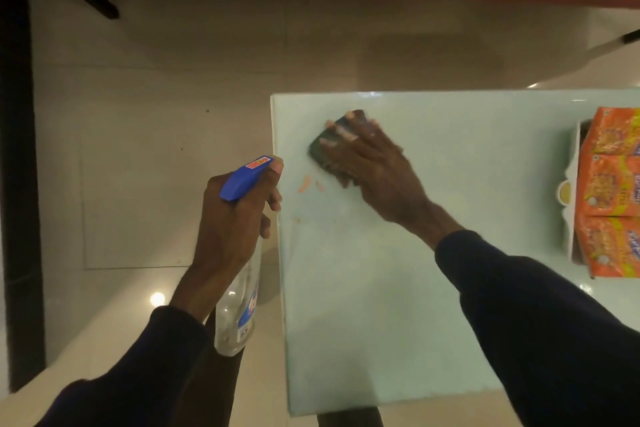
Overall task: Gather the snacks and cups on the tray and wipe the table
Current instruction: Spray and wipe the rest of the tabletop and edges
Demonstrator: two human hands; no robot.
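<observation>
Blue-capped spray bottle [242,305] gripped by left hand [235,218] at 9 o'clock, off table [381,322]. Right hand [374,163], fingers spread, presses sponge [317,149]; orange smears [305,184] at its 7 o'clock need firm overlapping strokes. Snack packets [609,184] on tray [571,184], 3 o'clock.

Your right hand [367,159] lies flat on a sponge [318,149] near the far left corner of the table [398,305]. Smears [304,184] lie just nearer you, by the left edge. Your left hand [232,215] holds the spray bottle [239,308] just off that edge, over the floor [138,184]. Snack packets [609,184] sit in the tray [571,191] at the right.
</observation>
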